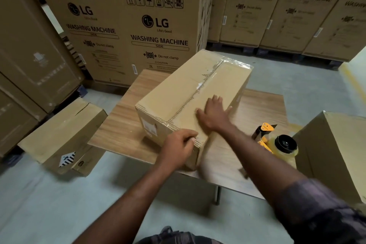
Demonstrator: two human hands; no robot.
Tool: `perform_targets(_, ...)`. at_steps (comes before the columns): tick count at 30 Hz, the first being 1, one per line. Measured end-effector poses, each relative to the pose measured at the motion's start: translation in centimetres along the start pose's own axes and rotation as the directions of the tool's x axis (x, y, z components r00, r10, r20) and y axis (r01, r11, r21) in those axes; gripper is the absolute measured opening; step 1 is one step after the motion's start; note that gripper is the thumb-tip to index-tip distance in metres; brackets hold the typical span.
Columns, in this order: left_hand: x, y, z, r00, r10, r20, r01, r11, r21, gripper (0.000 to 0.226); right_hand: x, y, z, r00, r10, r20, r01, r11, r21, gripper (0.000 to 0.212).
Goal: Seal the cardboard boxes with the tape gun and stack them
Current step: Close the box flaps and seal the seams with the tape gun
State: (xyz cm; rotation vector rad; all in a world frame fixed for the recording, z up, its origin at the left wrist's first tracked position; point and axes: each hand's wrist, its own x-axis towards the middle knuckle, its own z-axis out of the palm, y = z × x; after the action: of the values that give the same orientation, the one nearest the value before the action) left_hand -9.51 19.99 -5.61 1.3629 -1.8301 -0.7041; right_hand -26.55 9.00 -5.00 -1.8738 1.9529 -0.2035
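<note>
On the floor at the far left, just beside the left edge of the bench, lies a smaller cardboard box with a striped label on its near side; its top flaps look closed, but I cannot tell if it is taped.

The left hand is at the near corner of the cardboard box that stands on the bench. Its fingers are curled around this corner edge, so it grips the box there and holds it steady. The box lies diagonally on the bench: its long axis goes from the near corner, close to the person, away toward the far right. A strip of clear tape runs along the middle seam of the top, along this same axis, and is shiny at the far end.

The right hand lies flat and spread on the top of the box, on the near part of the seam, holding nothing. I judge it is pressing the tape down. Both hands are on the near end of the box, the left one lower and nearer to the person.

To the right of the box, near the right edge of the bench, the yellow tape gun lies alone, well clear of both hands; the right hand is nearer to it. At the far right stands a taller cardboard box, just beside the bench.
</note>
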Motion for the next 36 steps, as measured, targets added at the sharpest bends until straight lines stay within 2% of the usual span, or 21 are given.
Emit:
perform_targets(2,1.2,-1.4,-1.8,0.996,-0.022,-0.083,0.025,0.999,0.038,0.028,-3.6,-2.8,2.2,0.996,-0.08,0.03,0.083,0.992,-0.092,0.085)
perform_targets(4,2.5,-3.7,-3.9,0.994,-0.022,-0.108,0.044,0.978,0.205,0.035,-6.6,-4.3,4.6,0.984,-0.174,0.023,0.175,0.968,-0.18,0.09)
perform_targets(6,3.2,-5.9,-5.5,0.997,-0.07,-0.036,0.079,0.935,0.345,0.045,-8.0,-4.5,5.9,0.972,-0.233,-0.009,0.222,0.937,-0.269,0.093)
perform_targets(8,3.0,-7.2,-6.0,0.996,-0.084,0.033,0.063,0.911,0.409,0.052,-7.9,-3.7,6.0,0.957,-0.288,-0.037,0.262,0.911,-0.317,0.09)
perform_targets(12,1.6,-6.3,-4.6,0.996,-0.041,0.075,0.003,0.893,0.451,0.055,-6.8,-0.1,3.9,0.9,-0.435,0.003,0.411,0.848,-0.333,0.086)
perform_targets(15,1.3,-4.1,-2.0,0.991,0.008,0.134,-0.072,0.871,0.485,0.059,-5.0,5.3,0.8,0.878,-0.476,0.051,0.463,0.817,-0.344,0.083)
perform_targets(18,1.4,-2.3,-0.1,0.989,0.028,0.144,-0.094,0.875,0.476,0.06,-5.0,7.2,-1.1,0.905,-0.422,0.056,0.415,0.845,-0.338,0.074)
perform_targets(21,1.6,-2.3,-0.1,0.995,0.035,0.098,-0.08,0.861,0.502,0.058,-6.8,4.8,1.0,0.939,-0.343,-0.02,0.318,0.89,-0.328,0.064)
perform_targets(24,1.5,-2.8,-0.3,0.993,0.061,0.105,-0.109,0.826,0.553,0.06,-8.5,2.3,3.7,0.955,-0.257,-0.145,0.204,0.931,-0.303,0.071)
perform_targets(26,1.7,-2.7,-0.3,0.993,0.047,0.111,-0.102,0.822,0.56,0.058,-8.8,0.9,4.7,0.964,-0.202,-0.172,0.144,0.943,-0.299,0.076)
perform_targets(29,2.1,-2.8,-0.5,0.994,0.055,0.092,-0.098,0.817,0.569,0.054,-8.8,-0.1,5.0,0.963,-0.178,-0.201,0.123,0.958,-0.26,0.067)
perform_targets(32,2.6,-3.2,-0.7,0.994,0.094,0.056,-0.109,0.822,0.559,0.043,-8.6,1.0,5.1,0.946,-0.188,-0.264,0.155,0.978,-0.141,0.055)
perform_targets(36,3.6,-3.6,-1.0,0.995,0.099,0.018,-0.093,0.84,0.535,0.038,-8.4,2.3,5.5,0.907,-0.143,-0.395,0.209,0.969,0.13,0.038)
